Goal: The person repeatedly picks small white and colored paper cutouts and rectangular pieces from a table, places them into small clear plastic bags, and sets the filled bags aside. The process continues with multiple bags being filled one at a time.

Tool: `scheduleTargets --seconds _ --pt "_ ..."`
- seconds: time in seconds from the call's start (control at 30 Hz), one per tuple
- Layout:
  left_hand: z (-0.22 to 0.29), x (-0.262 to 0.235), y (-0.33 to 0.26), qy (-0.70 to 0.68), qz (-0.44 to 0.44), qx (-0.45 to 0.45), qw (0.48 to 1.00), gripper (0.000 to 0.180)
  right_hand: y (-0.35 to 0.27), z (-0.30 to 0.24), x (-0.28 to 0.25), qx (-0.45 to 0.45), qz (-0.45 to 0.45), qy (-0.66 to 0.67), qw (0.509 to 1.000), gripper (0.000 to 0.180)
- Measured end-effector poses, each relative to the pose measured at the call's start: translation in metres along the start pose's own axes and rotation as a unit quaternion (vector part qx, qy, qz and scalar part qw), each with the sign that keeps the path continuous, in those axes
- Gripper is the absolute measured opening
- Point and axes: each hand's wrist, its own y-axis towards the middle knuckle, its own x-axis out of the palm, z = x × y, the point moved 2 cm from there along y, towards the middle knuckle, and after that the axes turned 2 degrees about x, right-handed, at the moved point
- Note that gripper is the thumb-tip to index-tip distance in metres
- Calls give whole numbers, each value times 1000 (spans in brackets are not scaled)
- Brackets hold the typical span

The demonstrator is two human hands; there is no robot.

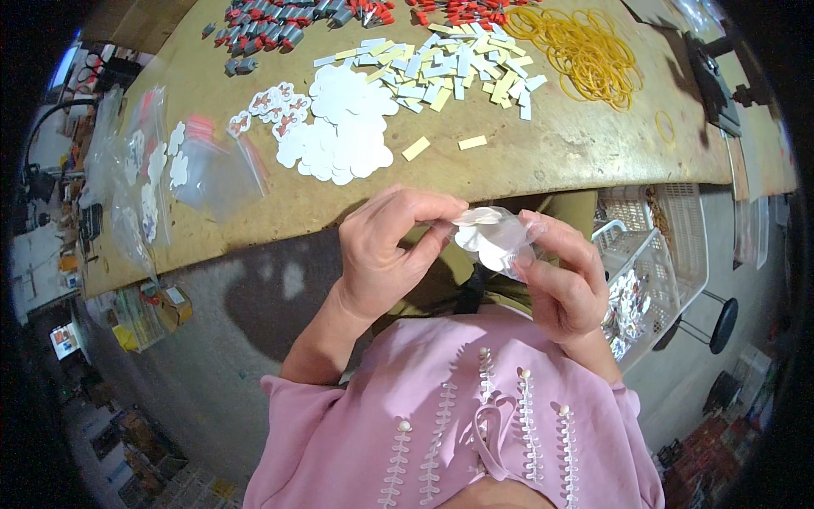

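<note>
Just beyond the table's near edge, both hands hold a small transparent plastic bag [514, 231] with white scallop-edged cutouts [493, 253] in it. My left hand [381, 242] pinches with thumb and forefinger at its left side, where a cutout meets the bag; whether the fingertips grip plastic, cutout or both is hard to tell. Thumb and fingers of my right hand [570, 278] are closed on the bag's right side. Beyond the hands, on the table [322, 208], lie a heap of similar white cutouts [348, 136] and some printed ones [275, 106].
Pale yellow and white strips [441, 72], yellow rubber bands [585, 55], grey-and-red parts [271, 30] and red-tipped pieces [466, 10] cover the far table. Plastic bags [216, 170] lie left. White baskets [678, 254] stand below right; a black stool [723, 326] is beside them.
</note>
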Motion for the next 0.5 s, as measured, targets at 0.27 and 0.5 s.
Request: scheduleTargets --seconds 0.27,0.5 --pt "-5 0 -8 -57 -40 -90 993 24 1 -2 4 27 3 -26 999 24" --pt "-30 -75 35 183 -49 -66 980 19 14 -11 -10 66 -85 -29 994 22"
